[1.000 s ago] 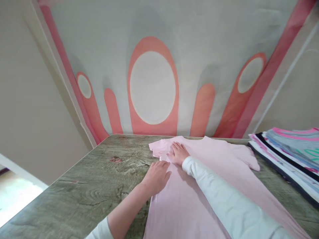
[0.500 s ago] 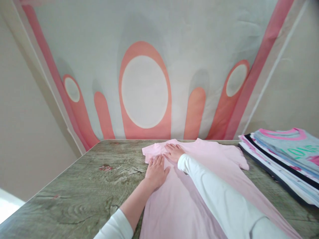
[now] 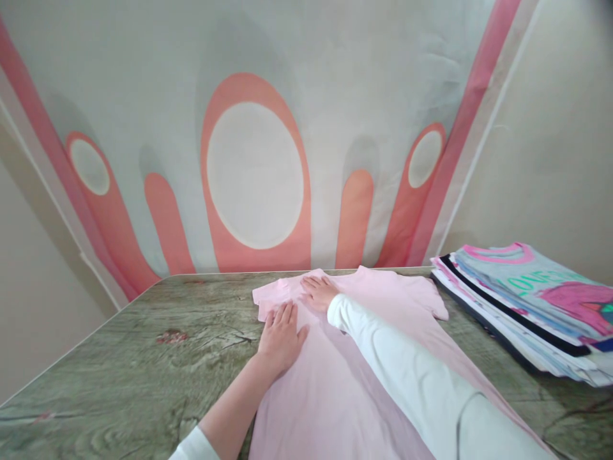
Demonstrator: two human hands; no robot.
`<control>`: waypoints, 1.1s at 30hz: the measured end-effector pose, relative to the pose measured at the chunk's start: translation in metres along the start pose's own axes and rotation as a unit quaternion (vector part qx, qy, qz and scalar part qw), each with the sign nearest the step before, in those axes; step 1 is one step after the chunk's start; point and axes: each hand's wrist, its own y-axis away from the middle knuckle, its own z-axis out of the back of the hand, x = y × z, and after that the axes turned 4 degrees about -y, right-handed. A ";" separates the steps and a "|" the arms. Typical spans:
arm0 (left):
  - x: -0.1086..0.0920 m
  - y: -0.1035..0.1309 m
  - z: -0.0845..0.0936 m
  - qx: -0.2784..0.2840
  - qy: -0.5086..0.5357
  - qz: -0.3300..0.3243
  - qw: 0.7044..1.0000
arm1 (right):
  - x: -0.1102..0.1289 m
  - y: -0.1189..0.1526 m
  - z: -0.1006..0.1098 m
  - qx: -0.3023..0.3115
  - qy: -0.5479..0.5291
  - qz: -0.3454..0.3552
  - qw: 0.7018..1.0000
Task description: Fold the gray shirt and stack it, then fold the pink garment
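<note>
A pale pink T-shirt [image 3: 330,396] lies spread out, its neck end toward the far edge and its lower part running out of view at the bottom. My left hand [image 3: 281,338] rests flat on the shirt's left side, below the sleeve, fingers stretched out. Farther up, my right hand [image 3: 318,292] lies flat near the left shoulder and collar, its fingers pointing left. The right forearm, in a white sleeve, crosses over the shirt and hides part of it.
A wood-grain table [image 3: 129,358] bears the shirt. On the right stands a stack of folded clothes [image 3: 522,306], a grey top with pink trim uppermost. Behind the table's far edge rises a wall panel [image 3: 325,76] with pink and white shapes.
The view has turned to the right, so everything sits farther left and more of the clothes stack shows. Both hands stay flat on the shirt in nearly the same places.
</note>
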 end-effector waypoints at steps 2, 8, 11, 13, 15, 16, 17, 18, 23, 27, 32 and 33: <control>0.000 0.001 0.001 0.004 -0.003 0.002 1.000 | -0.005 -0.002 0.005 -0.011 0.006 -0.049 0.999; 0.002 0.003 -0.001 -0.008 -0.005 0.010 1.000 | -0.001 0.023 0.005 -0.008 -0.008 -0.028 1.000; 0.002 0.002 -0.001 -0.007 0.004 0.010 1.000 | -0.004 0.050 0.005 0.027 -0.031 0.043 0.998; 0.002 0.002 -0.001 -0.006 0.009 0.010 1.000 | -0.018 0.064 0.008 0.023 -0.026 0.064 0.997; 0.001 0.002 -0.001 -0.006 0.011 0.011 1.000 | -0.041 0.072 0.015 0.020 -0.011 0.044 0.999; 0.001 0.002 -0.001 -0.007 0.011 0.011 1.000 | -0.056 0.074 0.019 0.021 -0.003 0.019 1.000; 0.001 0.002 -0.001 -0.007 0.011 0.011 1.000 | -0.072 0.076 0.023 0.024 0.005 -0.013 1.000; 0.001 0.002 -0.001 -0.007 0.011 0.010 1.000 | -0.089 0.076 0.028 0.026 0.013 -0.051 0.998; 0.003 0.002 -0.004 -0.007 0.006 0.006 1.000 | -0.159 0.076 0.041 0.001 0.061 -0.225 0.973; 0.004 0.001 -0.007 -0.010 0.000 0.008 1.000 | -0.173 0.076 0.035 -0.022 0.080 -0.264 0.961; 0.004 0.001 -0.006 -0.009 0.002 0.006 1.000 | -0.170 0.081 0.024 -0.010 0.062 -0.207 0.976; 0.004 0.001 -0.006 -0.008 0.002 0.007 1.000 | -0.172 0.083 0.025 -0.015 0.063 -0.214 0.975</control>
